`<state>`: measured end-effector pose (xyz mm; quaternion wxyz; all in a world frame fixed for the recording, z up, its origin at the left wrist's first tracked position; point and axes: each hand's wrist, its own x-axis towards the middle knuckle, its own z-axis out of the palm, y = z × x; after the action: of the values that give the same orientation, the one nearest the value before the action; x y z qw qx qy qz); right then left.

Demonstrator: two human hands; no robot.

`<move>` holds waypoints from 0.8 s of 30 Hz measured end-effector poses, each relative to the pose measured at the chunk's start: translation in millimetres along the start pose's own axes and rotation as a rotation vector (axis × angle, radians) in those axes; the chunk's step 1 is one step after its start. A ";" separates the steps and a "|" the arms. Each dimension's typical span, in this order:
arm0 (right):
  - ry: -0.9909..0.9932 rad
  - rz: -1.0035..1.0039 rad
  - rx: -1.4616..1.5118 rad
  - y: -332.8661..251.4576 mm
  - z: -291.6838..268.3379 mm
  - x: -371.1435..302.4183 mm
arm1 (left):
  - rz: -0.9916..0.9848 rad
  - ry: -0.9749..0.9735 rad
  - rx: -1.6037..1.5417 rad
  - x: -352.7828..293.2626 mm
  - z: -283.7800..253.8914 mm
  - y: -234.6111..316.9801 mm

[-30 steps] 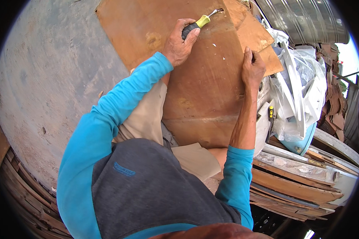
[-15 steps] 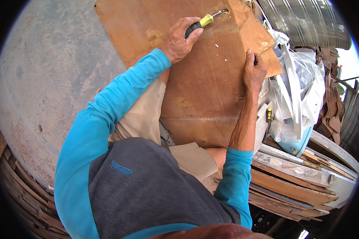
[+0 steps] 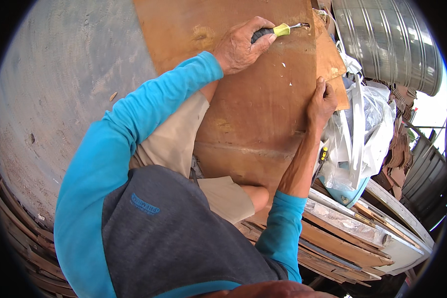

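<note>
A screwdriver (image 3: 281, 30) with a yellow and black handle is gripped in my left hand (image 3: 241, 47). Its metal tip rests at a small ragged hole near the far right edge of a large brown plywood board (image 3: 263, 99). Pinched between the thumb and fingers of my right hand (image 3: 322, 104) is the board's right edge. My right fingers are partly hidden behind that edge. Small white chips lie on the board's face between my two hands.
Grey concrete floor (image 3: 69, 99) spreads to the left. On the right are thin wood pieces (image 3: 329, 57), a ribbed metal drum (image 3: 387, 44), white plastic wrapping (image 3: 370, 114), a second yellow-black handle (image 3: 324, 154) and stacked planks (image 3: 333, 228). More boards (image 3: 27, 243) lie at lower left.
The view has shifted, so the board and both hands appear farther right and slightly lower. The screwdriver's tip stays at the hole, and both grips look unchanged.
</note>
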<state>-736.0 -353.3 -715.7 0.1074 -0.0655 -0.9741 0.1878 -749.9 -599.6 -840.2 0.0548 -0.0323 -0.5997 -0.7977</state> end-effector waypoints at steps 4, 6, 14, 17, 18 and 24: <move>-0.011 -0.003 -0.010 -2.4 0.5 1.1 | 0.277 0.121 0.163 -4.6 9.8 -14.0; -0.012 -0.013 -0.010 -1.6 1.6 1.7 | 0.315 0.149 0.196 -5.3 11.3 -14.3; -0.008 -0.001 -0.021 1.7 2.6 1.7 | 0.326 0.175 0.209 -10.2 12.1 -6.6; -0.008 -0.010 -0.018 3.1 1.8 1.5 | 0.345 0.171 0.183 -9.1 12.9 -11.2; -0.009 -0.013 -0.020 3.4 1.7 1.8 | 0.354 0.169 0.190 -8.6 12.2 -11.2; -0.004 -0.023 -0.001 1.3 3.1 1.4 | 0.399 0.141 0.273 -7.3 8.7 -12.5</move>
<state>-738.0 -353.0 -718.7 0.1075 -0.0537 -0.9752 0.1860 -744.4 -587.5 -850.6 0.2568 -0.0864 -0.6784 -0.6829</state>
